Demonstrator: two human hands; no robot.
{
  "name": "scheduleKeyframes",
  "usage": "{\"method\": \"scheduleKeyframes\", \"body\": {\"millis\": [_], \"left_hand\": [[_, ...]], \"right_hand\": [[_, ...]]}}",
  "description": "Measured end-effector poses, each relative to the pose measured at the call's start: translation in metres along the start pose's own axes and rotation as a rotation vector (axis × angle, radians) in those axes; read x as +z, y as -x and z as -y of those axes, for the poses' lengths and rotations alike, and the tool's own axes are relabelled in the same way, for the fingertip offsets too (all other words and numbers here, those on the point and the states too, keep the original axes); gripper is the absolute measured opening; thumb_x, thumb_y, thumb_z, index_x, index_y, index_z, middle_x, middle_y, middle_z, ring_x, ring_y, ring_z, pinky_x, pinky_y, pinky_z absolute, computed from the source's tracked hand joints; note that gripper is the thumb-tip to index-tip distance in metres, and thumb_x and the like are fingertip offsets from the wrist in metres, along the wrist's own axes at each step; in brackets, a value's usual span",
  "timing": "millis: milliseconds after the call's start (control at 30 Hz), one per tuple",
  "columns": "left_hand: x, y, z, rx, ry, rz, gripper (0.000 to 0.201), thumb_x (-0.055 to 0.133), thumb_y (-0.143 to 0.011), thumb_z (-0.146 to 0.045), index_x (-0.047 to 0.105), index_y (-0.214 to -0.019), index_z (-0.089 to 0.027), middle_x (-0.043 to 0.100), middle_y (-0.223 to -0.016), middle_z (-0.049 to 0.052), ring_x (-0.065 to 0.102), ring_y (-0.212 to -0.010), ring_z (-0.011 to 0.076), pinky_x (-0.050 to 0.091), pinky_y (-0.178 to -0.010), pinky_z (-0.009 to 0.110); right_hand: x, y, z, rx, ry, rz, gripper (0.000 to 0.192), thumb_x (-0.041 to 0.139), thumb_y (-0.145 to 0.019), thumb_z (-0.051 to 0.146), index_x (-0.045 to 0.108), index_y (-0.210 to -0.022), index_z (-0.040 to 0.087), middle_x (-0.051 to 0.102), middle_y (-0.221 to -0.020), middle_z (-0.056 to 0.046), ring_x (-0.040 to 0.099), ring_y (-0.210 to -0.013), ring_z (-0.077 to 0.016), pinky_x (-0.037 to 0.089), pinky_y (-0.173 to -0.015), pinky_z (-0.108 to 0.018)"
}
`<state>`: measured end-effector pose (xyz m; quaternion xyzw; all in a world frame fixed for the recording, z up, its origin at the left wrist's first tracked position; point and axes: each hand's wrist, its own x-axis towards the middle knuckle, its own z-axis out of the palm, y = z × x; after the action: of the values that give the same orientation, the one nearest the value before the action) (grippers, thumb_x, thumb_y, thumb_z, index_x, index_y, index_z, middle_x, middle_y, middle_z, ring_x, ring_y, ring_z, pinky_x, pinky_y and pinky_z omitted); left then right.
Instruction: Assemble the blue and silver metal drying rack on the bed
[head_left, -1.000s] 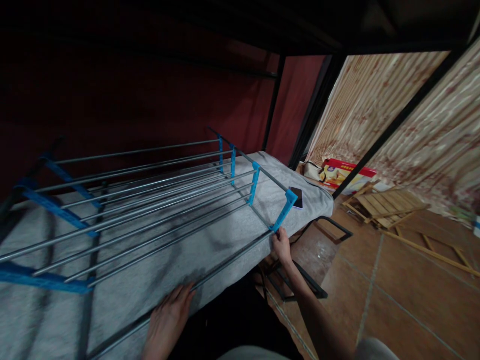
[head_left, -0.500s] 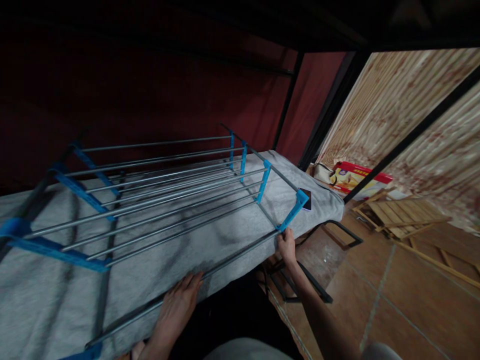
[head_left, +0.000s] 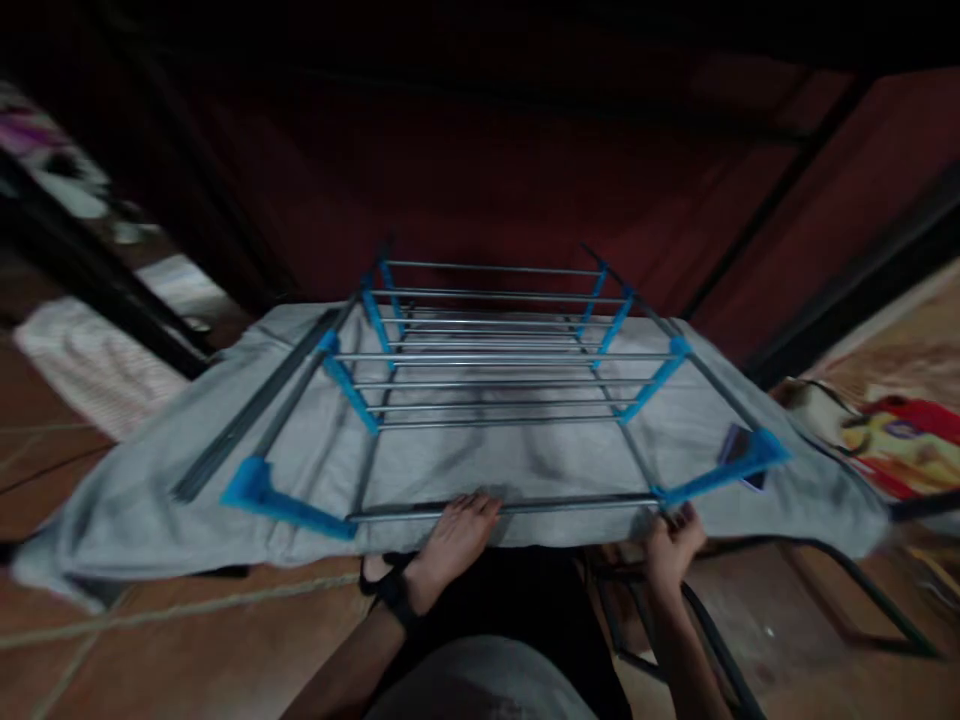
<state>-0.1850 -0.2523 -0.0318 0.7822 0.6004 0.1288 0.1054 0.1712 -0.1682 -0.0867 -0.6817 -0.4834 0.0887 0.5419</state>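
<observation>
A rack of grey metal tubes with blue plastic connectors (head_left: 664, 372) lies on a grey cloth (head_left: 180, 530) in front of me. My left hand (head_left: 461, 530) is curled over the middle of its front tube (head_left: 577, 506), with a dark band on the wrist. At the front right corner, my right hand (head_left: 673, 545) grips the rack where that tube meets a blue end piece (head_left: 724, 470). The undersides of my fingers are hidden. Another blue end piece (head_left: 289, 505) sits at the front left corner, away from both hands.
Loose grey tubes (head_left: 255, 410) lie left of the rack. A phone (head_left: 735, 445) is partly covered by the right end piece. A dark-framed chair (head_left: 810, 600) stands at the lower right, a red and yellow box (head_left: 907, 440) beyond. Dark bed-frame posts (head_left: 97, 270) flank the cloth.
My view has swung left, bringing the rack's left end and the loose tubes into sight. Both hands stay at the same places on the rack.
</observation>
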Motion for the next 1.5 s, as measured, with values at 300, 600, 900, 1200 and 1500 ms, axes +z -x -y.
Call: {"method": "scheduleKeyframes", "body": {"millis": [300, 600, 900, 1200, 1500], "left_hand": [[-0.013, 0.006, -0.016, -0.007, -0.008, -0.103, 0.035, 0.051, -0.102, -0.018, 0.061, -0.135, -0.02, 0.072, -0.123, 0.009, 0.066, -0.114, 0.0238, 0.048, -0.106, 0.041], [-0.01, 0.116, 0.022, -0.364, 0.132, -0.532, 0.016, 0.049, -0.104, -0.028, 0.064, -0.101, -0.022, 0.068, -0.093, 0.005, 0.066, -0.089, 0.0209, 0.056, -0.083, 0.036], [-0.026, 0.152, 0.083, -0.749, 0.381, -0.717, 0.029, 0.063, -0.091, -0.036, 0.059, -0.117, -0.021, 0.062, -0.113, 0.008, 0.066, -0.103, 0.0241, 0.057, -0.089, 0.041], [-0.028, 0.129, 0.1, -0.718, 0.481, -0.643, 0.011, 0.058, -0.089, -0.025, 0.065, -0.095, -0.02, 0.07, -0.109, 0.011, 0.066, -0.105, 0.0263, 0.054, -0.099, 0.046], [-0.017, 0.13, 0.103, -0.794, 0.505, -0.736, 0.012, 0.059, -0.085, -0.022, 0.064, -0.096, -0.02, 0.069, -0.097, 0.007, 0.067, -0.095, 0.0248, 0.056, -0.09, 0.043]], "right_hand": [[0.024, 0.065, 0.069, -0.495, -0.07, 0.547, 0.038, 0.044, -0.1, 0.032, 0.057, -0.134, 0.022, 0.056, -0.135, -0.015, 0.051, -0.131, -0.0315, 0.042, -0.11, -0.059], [0.083, 0.119, 0.163, -0.877, -0.029, 0.977, 0.045, 0.038, -0.101, 0.014, 0.056, -0.141, 0.023, 0.059, -0.141, -0.012, 0.056, -0.13, -0.0243, 0.048, -0.11, -0.046], [0.142, 0.19, 0.259, -1.042, 0.11, 1.405, 0.051, 0.037, -0.101, 0.014, 0.047, -0.151, 0.016, 0.058, -0.145, -0.015, 0.057, -0.128, -0.0252, 0.047, -0.111, -0.042], [0.17, 0.206, 0.287, -1.095, 0.293, 1.568, 0.061, 0.032, -0.099, 0.01, 0.04, -0.158, 0.021, 0.057, -0.148, -0.015, 0.069, -0.111, -0.0222, 0.055, -0.095, -0.036], [0.166, 0.202, 0.293, -1.035, 0.224, 1.613, 0.049, 0.029, -0.106, 0.026, 0.047, -0.151, 0.022, 0.064, -0.142, -0.011, 0.067, -0.118, -0.0227, 0.052, -0.099, -0.038]]}}
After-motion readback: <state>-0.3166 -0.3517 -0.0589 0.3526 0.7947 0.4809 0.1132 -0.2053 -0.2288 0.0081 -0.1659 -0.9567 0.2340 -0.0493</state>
